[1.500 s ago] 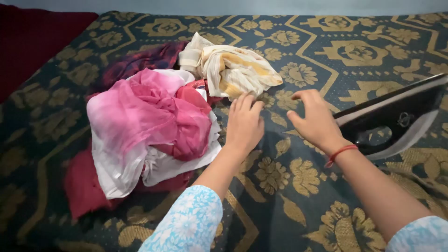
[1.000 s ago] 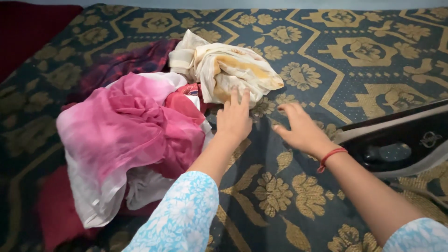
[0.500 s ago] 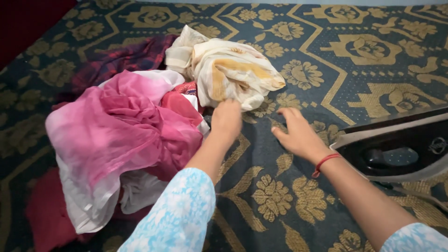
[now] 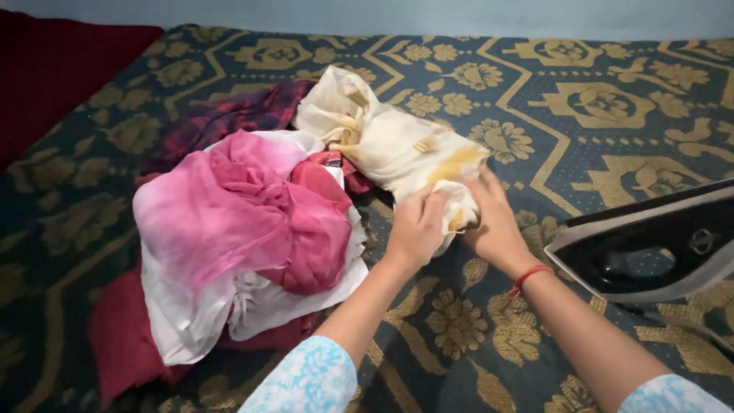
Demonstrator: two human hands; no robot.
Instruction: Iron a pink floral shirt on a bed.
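Both hands closed on one crumpled cream-and-yellow cloth [image 4: 397,145], mid-scene on a bed cover [image 4: 596,99] of dark blue-green with gold flower and line pattern. Left hand [image 4: 417,228] gripping the cloth's near end from the left, fingers [image 4: 434,205] curled together and clamped on the fabric. Right hand [image 4: 495,222] pressed against the same end from the right, fingers wrapped behind and under the cloth, partly hidden by it; red thread bracelet [image 4: 529,277] around that wrist. Far end of the cloth bunched up and resting on the cover, touching a pile of other garments to its left.

In that pile: pink sheer fabric [image 4: 245,210] heaped on top, white cloth [image 4: 260,306] spread beneath it, a red piece [image 4: 325,177] just beside the cream cloth, a dark maroon-and-purple garment [image 4: 229,115] at the far side, and deep red fabric [image 4: 122,336] at the near left edge.

At right, a black and grey electric iron [image 4: 650,245] lying on the cover, close to the right forearm, not touching it. Pale blue floral sleeves [image 4: 306,382] at the near edge. Dark red surface [image 4: 46,76] at far left.
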